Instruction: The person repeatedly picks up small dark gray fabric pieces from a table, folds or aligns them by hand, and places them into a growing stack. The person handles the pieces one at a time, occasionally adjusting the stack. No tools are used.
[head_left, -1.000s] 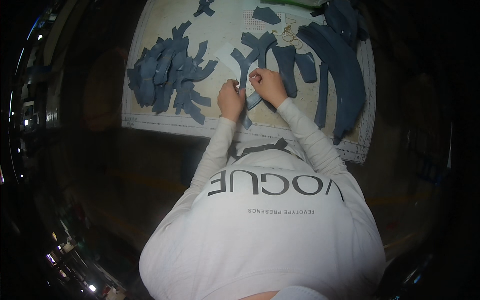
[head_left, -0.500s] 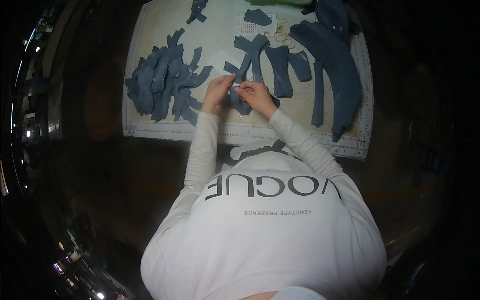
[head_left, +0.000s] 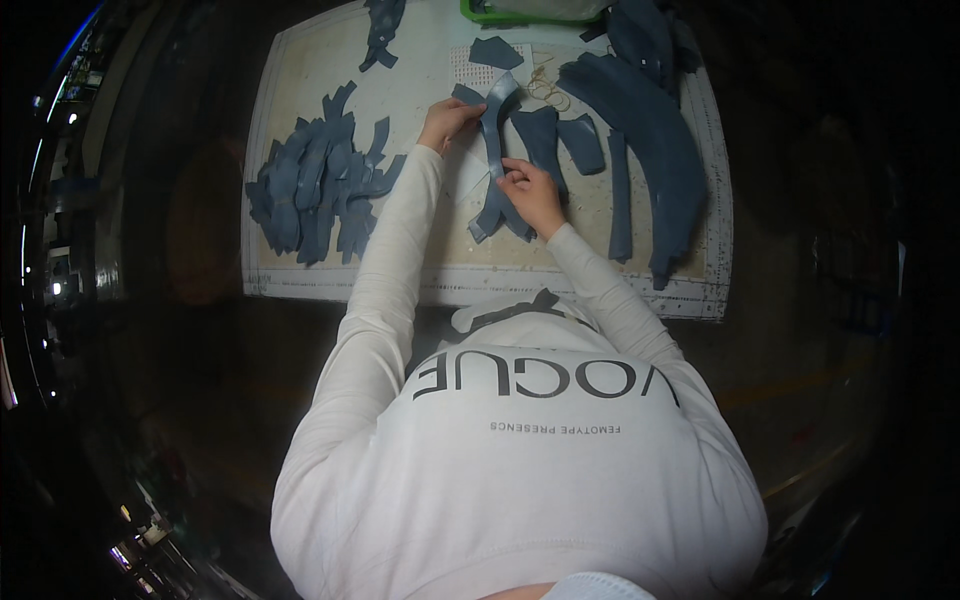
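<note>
A narrow blue-grey strip, leather or coated fabric, runs away from me between both hands, with a shiny flared far end. My left hand pinches its left edge near the upper part. Lower down, my right hand grips the strip's near part between thumb and fingers. Beneath and nearer to me lie more blue-grey pieces with forked ends, partly hidden by the right hand. A dark piece end shows just beyond the left hand.
On the white-edged table, a heap of blue-grey pieces lies left. Right are wider pieces, a straight strip and a long curved stack. Rubber bands, a printed sheet and a green tray lie farther back.
My left hand has moved away from me and the right slightly nearer and to the right, so the hands are farther apart. The strip now stretches between them.
</note>
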